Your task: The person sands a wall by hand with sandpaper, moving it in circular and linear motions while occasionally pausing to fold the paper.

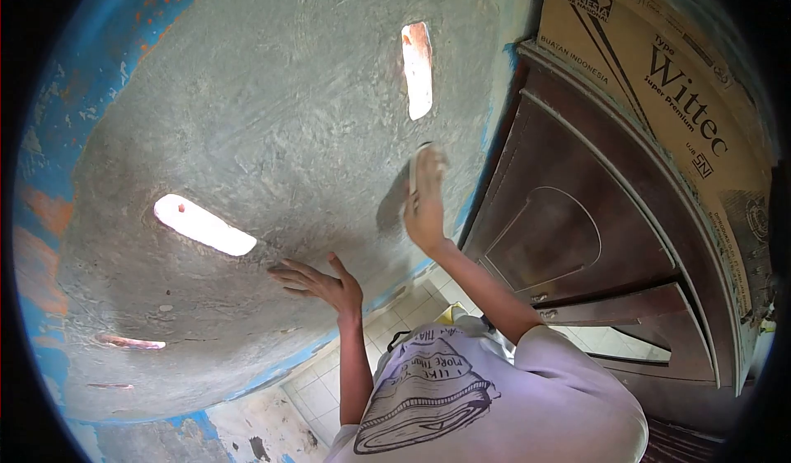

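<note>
The left hand (pixel 321 286) has its fingers spread open by the rough, swirl-marked grey wall (pixel 280 117), while the right hand (pixel 426 208) grips a blurred, flat, pale-edged object (pixel 414 170) below an upright bright slot (pixel 418 72).

Mottled grey wall (pixel 305 117), blue-edged; dark brown cabinet (pixel 548 162)

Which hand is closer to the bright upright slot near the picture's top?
Right. The right hand is just below the bright upright slot in the view; the left hand is farther down and to the left.
</note>
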`<state>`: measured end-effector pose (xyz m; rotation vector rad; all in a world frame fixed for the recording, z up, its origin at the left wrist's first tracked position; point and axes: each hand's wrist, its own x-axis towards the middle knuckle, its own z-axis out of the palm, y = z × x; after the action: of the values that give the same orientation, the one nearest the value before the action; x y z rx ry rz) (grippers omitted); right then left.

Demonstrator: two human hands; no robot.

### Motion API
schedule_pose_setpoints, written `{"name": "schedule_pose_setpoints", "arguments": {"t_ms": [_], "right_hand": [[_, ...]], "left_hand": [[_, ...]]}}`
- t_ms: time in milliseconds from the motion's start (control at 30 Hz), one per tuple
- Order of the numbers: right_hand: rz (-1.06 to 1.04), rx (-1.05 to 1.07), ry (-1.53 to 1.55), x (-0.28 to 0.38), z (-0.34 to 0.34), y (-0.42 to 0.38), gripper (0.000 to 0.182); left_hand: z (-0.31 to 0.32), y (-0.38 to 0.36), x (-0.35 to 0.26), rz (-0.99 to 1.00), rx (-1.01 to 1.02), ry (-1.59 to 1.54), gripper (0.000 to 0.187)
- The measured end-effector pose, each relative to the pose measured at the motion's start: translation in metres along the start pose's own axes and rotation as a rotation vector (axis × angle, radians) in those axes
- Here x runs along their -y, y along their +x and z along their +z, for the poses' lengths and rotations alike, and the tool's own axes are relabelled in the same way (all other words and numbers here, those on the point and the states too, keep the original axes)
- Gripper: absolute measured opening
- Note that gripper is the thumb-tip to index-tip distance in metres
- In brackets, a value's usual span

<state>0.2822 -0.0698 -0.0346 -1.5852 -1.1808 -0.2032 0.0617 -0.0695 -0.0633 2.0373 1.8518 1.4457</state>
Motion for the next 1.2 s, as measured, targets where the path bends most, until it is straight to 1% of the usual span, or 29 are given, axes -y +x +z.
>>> {"name": "schedule_pose_setpoints", "arguments": {"t_ms": [67, 100, 200, 300, 400, 433, 533, 567, 667, 700, 800, 833, 933, 967, 1067, 1100, 1200], "right_hand": [[-0.194, 0.174, 0.049, 0.018, -0.008, -0.006, 0.065], [-0.232, 0.191, 0.034, 0.022, -0.004, -0.002, 0.066], [-0.157, 0.061, -0.011, 0.033, -0.013, 0.019, 0.065], [-0.026, -0.058, 0.161, 0.042, 0.006, 0.004, 0.067], [-0.303, 0.301, 0.026, 0.054, 0.008, -0.018, 0.076], [-0.404, 0.306, -0.047, 0.053, 0.006, -0.010, 0.073], [-0.256, 0.094, 0.016, 0.038, 0.004, 0.009, 0.073], [-0.140, -0.033, 0.119, 0.037, 0.005, 0.013, 0.073], [0.031, 0.010, 0.135, 0.039, 0.028, -0.028, 0.075], [-0.049, 0.141, 0.094, 0.041, 0.032, -0.050, 0.076], [-0.272, 0.307, -0.092, 0.077, 0.031, -0.051, 0.079], [-0.265, 0.239, -0.059, 0.086, 0.023, -0.034, 0.075], [-0.037, -0.002, 0.029, 0.080, 0.017, 0.003, 0.062], [0.010, -0.054, 0.121, 0.066, 0.020, 0.000, 0.059], [0.060, 0.016, 0.114, 0.058, 0.042, -0.049, 0.058], [-0.048, 0.063, 0.122, 0.072, 0.043, -0.060, 0.059], [-0.341, 0.310, -0.054, 0.096, 0.032, -0.055, 0.063]], "left_hand": [[-0.009, 0.016, 0.004, 0.031, -0.043, -0.021, 0.089], [-0.011, 0.022, 0.007, 0.046, -0.067, -0.032, 0.089], [-0.009, 0.029, 0.018, 0.016, -0.084, 0.009, 0.089], [-0.013, 0.028, 0.014, 0.023, -0.067, 0.018, 0.090], [-0.013, 0.028, 0.018, 0.028, -0.047, 0.004, 0.091], [-0.015, 0.028, 0.020, 0.048, -0.034, 0.011, 0.089], [-0.030, 0.025, 0.027, 0.095, -0.001, 0.035, 0.085], [-0.037, 0.026, 0.027, 0.103, -0.007, 0.042, 0.083], [-0.047, 0.026, 0.037, 0.102, -0.021, 0.054, 0.078], [-0.047, 0.026, 0.041, 0.100, -0.023, 0.055, 0.077], [-0.046, 0.024, 0.049, 0.116, 0.006, 0.048, 0.076], [-0.046, 0.024, 0.052, 0.116, 0.022, 0.051, 0.076], [-0.049, 0.023, 0.061, 0.121, 0.075, 0.056, 0.075], [-0.046, 0.022, 0.064, 0.127, 0.090, 0.047, 0.075], [-0.038, 0.013, 0.083, 0.110, 0.166, 0.099, 0.075], [-0.038, 0.013, 0.084, 0.103, 0.199, 0.128, 0.075], [-0.041, 0.006, 0.092, 0.087, 0.268, 0.118, 0.073]]}}
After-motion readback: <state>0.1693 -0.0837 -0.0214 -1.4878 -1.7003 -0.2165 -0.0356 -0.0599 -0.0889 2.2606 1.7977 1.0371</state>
